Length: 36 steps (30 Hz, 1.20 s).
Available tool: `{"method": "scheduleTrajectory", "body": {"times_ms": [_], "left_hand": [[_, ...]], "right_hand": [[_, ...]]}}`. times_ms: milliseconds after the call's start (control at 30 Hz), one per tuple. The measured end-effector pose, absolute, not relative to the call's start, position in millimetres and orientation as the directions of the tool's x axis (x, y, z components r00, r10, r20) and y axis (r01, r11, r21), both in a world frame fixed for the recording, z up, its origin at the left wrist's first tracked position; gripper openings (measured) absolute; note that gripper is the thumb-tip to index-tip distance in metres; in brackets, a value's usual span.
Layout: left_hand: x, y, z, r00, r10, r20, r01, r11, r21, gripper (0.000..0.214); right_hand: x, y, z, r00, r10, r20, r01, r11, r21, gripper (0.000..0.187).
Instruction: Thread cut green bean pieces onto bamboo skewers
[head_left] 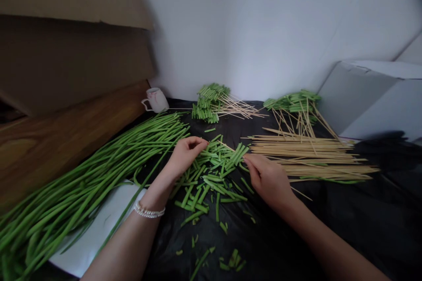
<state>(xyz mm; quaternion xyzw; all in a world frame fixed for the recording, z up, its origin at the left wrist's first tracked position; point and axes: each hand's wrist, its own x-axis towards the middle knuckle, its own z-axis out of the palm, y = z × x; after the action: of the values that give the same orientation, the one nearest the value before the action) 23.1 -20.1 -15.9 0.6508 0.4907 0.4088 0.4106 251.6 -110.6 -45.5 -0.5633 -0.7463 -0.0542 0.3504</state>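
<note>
My right hand (268, 180) pinches a bamboo skewer (227, 145), its bare tip pointing left and its tail showing below the wrist. A row of cut garlic scape pieces (238, 154) is threaded on it, just beyond the fingertips. My left hand (186, 156), wearing a beaded bracelet, is closed at the pile's upper left, thumb and finger together; whatever they hold is too small to tell. Between and below both hands lies a loose pile of cut garlic scape pieces (211, 180).
Long whole garlic scapes (108, 167) lie at left, partly over a white board (99, 228). Loose skewers (316, 158) lie at right. Filled skewers are stacked at back centre (211, 101) and back right (293, 102). A mug (156, 100) and white box (372, 96) stand behind.
</note>
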Motion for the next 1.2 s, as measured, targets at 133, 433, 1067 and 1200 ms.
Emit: {"method": "scheduleTrajectory", "body": {"times_ms": [133,433,1067,1200], "left_hand": [[15,-19,-18,0.287,0.934,0.214,0.667,-0.355,0.655,0.012],[8,-23,-18,0.371,0.921,0.12,0.815,-0.384,0.433,0.014],[18,-26,-23,0.47,0.856,0.216,0.779,-0.517,0.354,0.006],[20,-24,-25,0.379,0.886,0.269,0.775,-0.462,0.431,0.008]], "right_hand": [[251,-111,-47,-0.126,0.809,0.574,0.884,0.354,-0.305,0.027],[251,-111,-47,-0.126,0.826,0.549,0.894,0.334,-0.297,0.027],[251,-110,-50,-0.128,0.832,0.539,0.881,0.345,-0.323,0.027],[250,-110,-49,-0.13,0.838,0.53,0.88,0.344,-0.328,0.026]]}}
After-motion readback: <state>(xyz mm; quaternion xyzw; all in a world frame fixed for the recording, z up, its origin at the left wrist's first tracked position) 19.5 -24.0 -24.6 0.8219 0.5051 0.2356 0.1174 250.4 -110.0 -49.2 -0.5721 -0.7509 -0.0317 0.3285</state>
